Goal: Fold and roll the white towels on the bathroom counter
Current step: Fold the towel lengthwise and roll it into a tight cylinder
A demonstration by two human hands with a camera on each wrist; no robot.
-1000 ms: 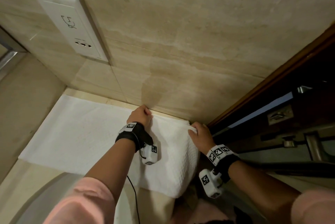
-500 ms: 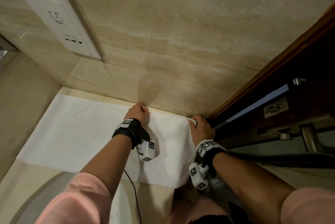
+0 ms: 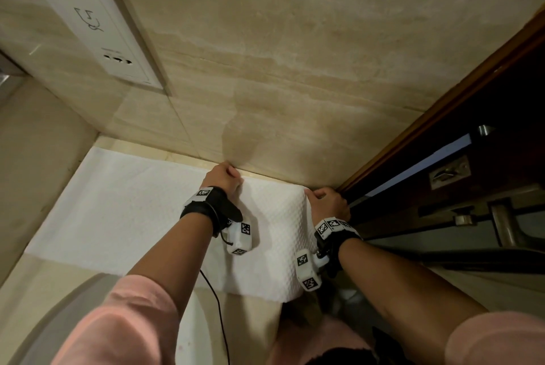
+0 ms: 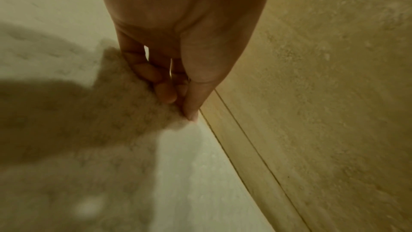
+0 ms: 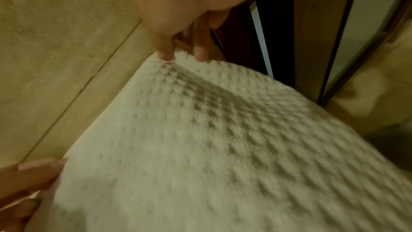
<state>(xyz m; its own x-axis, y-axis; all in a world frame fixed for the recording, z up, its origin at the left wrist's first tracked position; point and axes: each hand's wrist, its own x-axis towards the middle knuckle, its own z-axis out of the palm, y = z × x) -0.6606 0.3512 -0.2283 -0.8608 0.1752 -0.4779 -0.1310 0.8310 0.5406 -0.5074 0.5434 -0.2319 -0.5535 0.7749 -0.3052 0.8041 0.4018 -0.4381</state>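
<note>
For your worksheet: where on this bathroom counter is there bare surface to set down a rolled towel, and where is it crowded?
Bare counter shows only along the near edge, between the white towel and the basin rim. The far right corner is crowded: left hand and right hand pinch the towel's edge there.

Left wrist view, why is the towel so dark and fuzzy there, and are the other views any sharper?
Left wrist view: the left hand shadows the blurred towel. Right wrist view: weave smeared toward the lower right. Head view: sharpest, dim warm light, wall lines bowed.
</note>
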